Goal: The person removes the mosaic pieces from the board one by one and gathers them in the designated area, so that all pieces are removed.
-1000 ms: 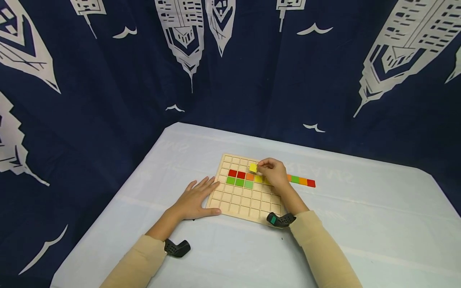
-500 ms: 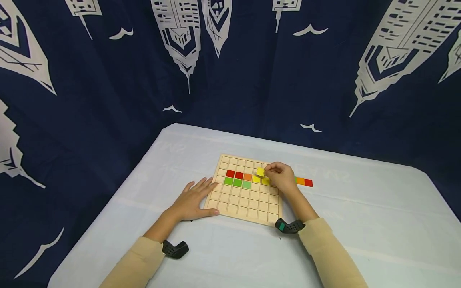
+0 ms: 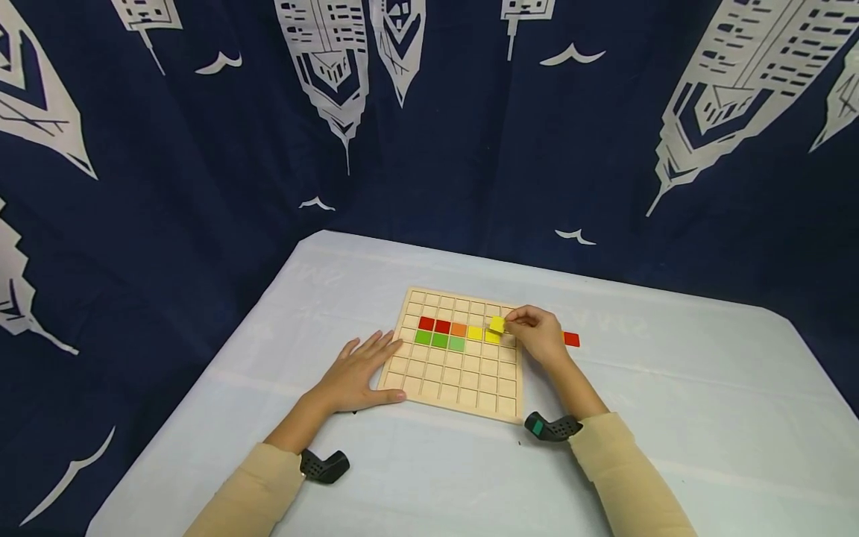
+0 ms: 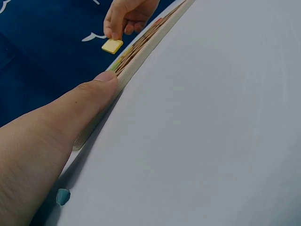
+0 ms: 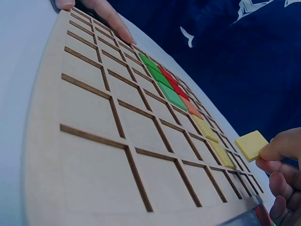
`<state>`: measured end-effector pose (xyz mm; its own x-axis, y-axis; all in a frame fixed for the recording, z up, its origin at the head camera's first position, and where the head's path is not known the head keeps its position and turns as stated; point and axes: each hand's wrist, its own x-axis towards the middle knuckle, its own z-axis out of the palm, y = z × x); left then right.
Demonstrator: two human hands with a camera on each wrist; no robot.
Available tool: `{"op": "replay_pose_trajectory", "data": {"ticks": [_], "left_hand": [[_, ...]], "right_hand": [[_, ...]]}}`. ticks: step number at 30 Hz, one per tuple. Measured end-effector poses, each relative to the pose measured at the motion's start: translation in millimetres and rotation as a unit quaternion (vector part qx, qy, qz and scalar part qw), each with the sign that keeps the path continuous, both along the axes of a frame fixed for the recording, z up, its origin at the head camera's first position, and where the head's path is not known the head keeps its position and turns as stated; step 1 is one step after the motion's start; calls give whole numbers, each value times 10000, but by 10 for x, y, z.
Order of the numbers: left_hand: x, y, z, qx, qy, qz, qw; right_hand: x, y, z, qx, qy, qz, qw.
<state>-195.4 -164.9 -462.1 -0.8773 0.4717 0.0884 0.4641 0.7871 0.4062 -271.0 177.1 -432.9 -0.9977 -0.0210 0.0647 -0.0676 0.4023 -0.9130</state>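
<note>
My right hand (image 3: 540, 334) pinches a yellow square tile (image 3: 496, 324) between thumb and fingertips, just above the wooden grid board (image 3: 463, 384). In the right wrist view the held tile (image 5: 251, 144) is tilted and apart from the board. My left hand (image 3: 359, 378) lies with fingers spread at the board's left edge, its thumb touching the near left corner. One row of the board holds two red tiles (image 3: 434, 325), an orange tile (image 3: 458, 330) and two yellow tiles (image 3: 475, 333). In the row nearer me sit two green tiles (image 3: 432, 338) and a light green tile (image 3: 456, 344).
A red tile (image 3: 572, 339) lies on the white-covered table (image 3: 671, 418), right of the board and partly behind my right hand. A dark blue patterned curtain (image 3: 470, 186) hangs behind the table. Black camera mounts (image 3: 325, 467) sit on both wrists.
My right hand has moved right along the row with the yellow tile. It now covers most of the loose tiles beside the board. My left hand stays at the board's edge.
</note>
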Motion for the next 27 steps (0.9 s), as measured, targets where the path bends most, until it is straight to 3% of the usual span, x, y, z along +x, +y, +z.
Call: {"op": "replay_pose_trajectory", "data": {"ticks": [27], "left_hand": [[4,8,-5,24,-19,20,10000]], "right_hand": [[122,462,13,4,-120,-425,9990]]}}
